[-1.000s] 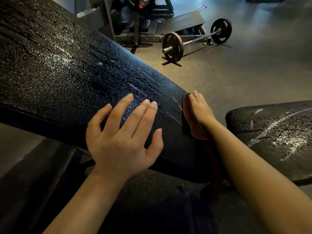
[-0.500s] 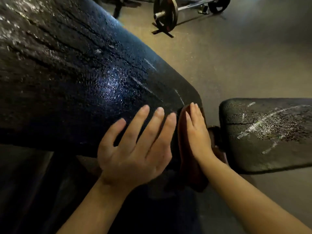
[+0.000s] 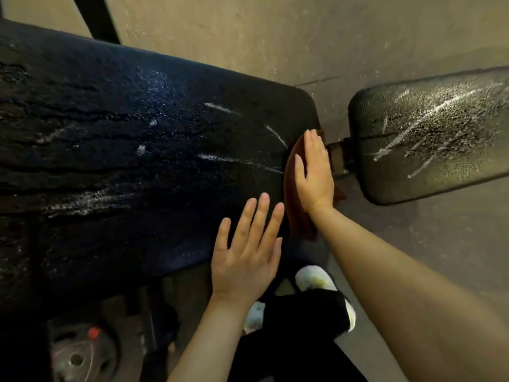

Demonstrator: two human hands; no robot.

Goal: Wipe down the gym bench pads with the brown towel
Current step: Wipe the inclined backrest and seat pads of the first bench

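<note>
A weight plate [image 3: 80,357], blurred, is seen on the floor at the near left. The large black back pad [image 3: 132,166], streaked with wet foam, fills the left half. The left hand [image 3: 245,257] is laid flat on its near right corner, fingers spread and holding nothing. Just to its right, the brown towel [image 3: 292,194] is pressed against the pad's right end by the flat, open right hand [image 3: 314,172]. What may be a metal bracket [image 3: 338,158] sits in the gap. The smaller seat pad [image 3: 440,133], also streaked, lies at the far right.
</note>
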